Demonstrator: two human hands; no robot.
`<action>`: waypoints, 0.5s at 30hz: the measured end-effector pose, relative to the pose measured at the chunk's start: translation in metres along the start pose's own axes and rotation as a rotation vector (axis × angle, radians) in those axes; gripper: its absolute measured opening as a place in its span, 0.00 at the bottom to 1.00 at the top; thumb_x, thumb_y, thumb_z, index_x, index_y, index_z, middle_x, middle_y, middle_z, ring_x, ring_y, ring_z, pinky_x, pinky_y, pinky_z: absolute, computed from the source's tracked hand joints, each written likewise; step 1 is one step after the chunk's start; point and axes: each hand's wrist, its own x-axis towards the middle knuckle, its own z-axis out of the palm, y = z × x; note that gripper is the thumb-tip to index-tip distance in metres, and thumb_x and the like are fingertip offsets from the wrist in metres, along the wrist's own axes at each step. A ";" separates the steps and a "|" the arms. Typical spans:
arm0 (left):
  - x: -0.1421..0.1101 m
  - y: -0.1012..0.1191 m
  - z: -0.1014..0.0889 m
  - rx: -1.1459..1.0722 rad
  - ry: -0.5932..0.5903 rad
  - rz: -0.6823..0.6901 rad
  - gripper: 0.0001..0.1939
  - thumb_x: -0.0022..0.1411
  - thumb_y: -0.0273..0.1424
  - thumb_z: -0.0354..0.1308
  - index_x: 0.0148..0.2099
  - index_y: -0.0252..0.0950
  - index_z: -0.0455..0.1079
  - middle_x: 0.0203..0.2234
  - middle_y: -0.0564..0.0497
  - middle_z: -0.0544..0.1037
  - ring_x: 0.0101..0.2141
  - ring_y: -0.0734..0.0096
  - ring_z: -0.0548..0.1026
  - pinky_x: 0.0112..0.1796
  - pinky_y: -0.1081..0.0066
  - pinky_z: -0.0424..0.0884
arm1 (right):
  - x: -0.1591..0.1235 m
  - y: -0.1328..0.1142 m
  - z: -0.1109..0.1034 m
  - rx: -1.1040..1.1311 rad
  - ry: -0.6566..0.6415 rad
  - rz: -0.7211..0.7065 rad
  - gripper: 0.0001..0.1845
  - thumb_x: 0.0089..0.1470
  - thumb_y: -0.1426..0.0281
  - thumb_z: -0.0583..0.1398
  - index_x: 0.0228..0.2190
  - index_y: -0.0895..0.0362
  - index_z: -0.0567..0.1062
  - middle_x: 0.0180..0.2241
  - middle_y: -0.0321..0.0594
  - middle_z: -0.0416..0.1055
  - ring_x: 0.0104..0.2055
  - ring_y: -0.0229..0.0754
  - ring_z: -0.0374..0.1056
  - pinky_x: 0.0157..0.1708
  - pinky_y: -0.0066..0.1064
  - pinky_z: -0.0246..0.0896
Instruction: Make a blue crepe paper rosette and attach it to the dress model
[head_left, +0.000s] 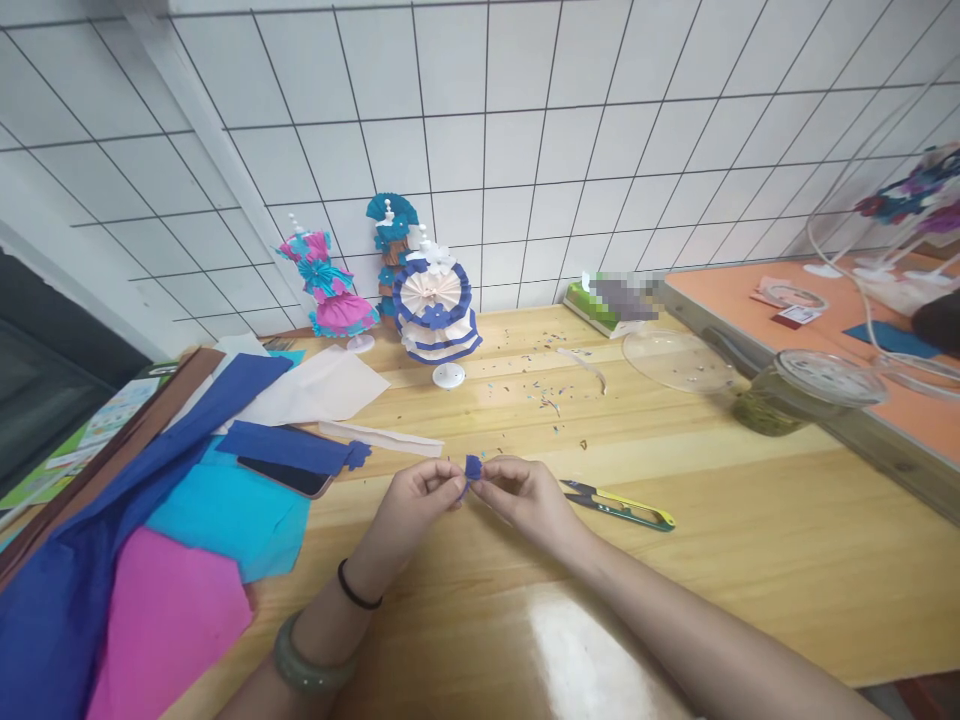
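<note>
Left hand (411, 497) and right hand (516, 492) both pinch the small folded dark-blue crepe-paper piece (472, 466) — thin paper likely tears if tugged apart, and the open yellow-handled snips (622, 505) lie near the right wrist.

Both forearms are extended forward and angled inward so that the hands meet at centre. The left hand (415, 497) and right hand (523, 492) are held fingertip to fingertip, thumbs and forefingers pinched together, remaining fingers curled loosely beneath.
</note>
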 end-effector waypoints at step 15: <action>-0.001 0.000 -0.005 -0.249 -0.137 -0.188 0.10 0.47 0.34 0.61 0.28 0.31 0.70 0.22 0.50 0.72 0.24 0.77 0.68 0.27 0.75 0.63 | 0.001 0.003 -0.003 0.184 -0.082 0.121 0.08 0.44 0.65 0.60 0.26 0.58 0.72 0.27 0.38 0.72 0.30 0.38 0.68 0.35 0.31 0.61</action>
